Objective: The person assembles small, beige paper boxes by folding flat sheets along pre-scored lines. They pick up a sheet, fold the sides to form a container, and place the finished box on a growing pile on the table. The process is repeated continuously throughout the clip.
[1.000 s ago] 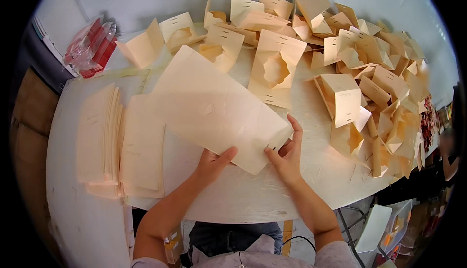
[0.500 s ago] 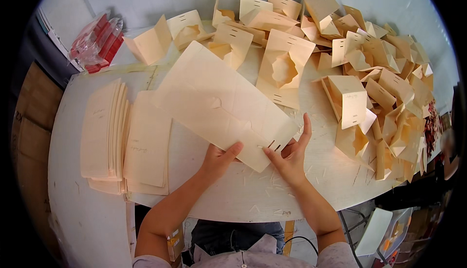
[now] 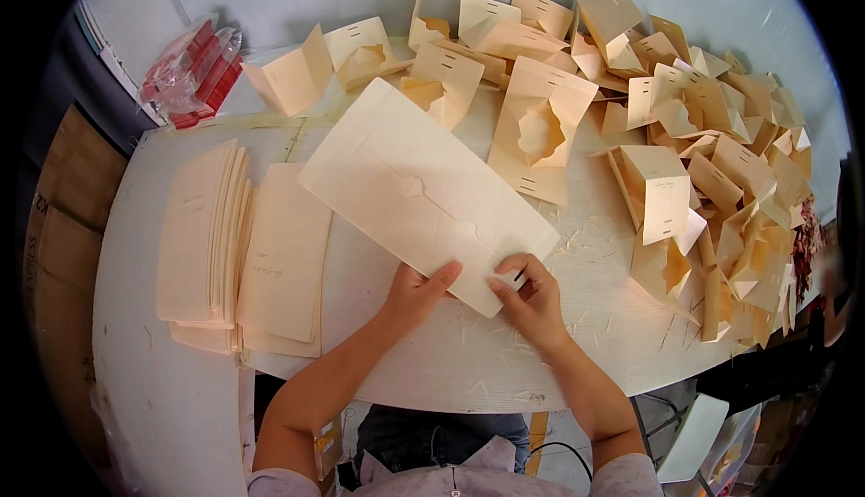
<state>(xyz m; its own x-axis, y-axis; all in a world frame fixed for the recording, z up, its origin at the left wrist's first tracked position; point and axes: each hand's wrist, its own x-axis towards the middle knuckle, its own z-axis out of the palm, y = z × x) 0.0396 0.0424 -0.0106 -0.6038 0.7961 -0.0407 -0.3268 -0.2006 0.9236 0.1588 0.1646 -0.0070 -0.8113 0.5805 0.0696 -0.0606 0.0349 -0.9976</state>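
The left hand [image 3: 422, 293] is clamped on the long near side of a flat, die-cut cream cardboard sheet [image 3: 405, 204] and the right hand [image 3: 533, 303] pinches its slotted end, above the table [image 3: 405, 373] between front and back edges. Stacked sheets [image 3: 200, 245] lie toward the left edge; folded cardboard pieces [image 3: 662, 192] crowd the back and right edges.

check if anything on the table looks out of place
Thin pale scraps lie loose on the tabletop near the right hand, and the folded cards form a jumbled heap, unlike the neater stacks at left.
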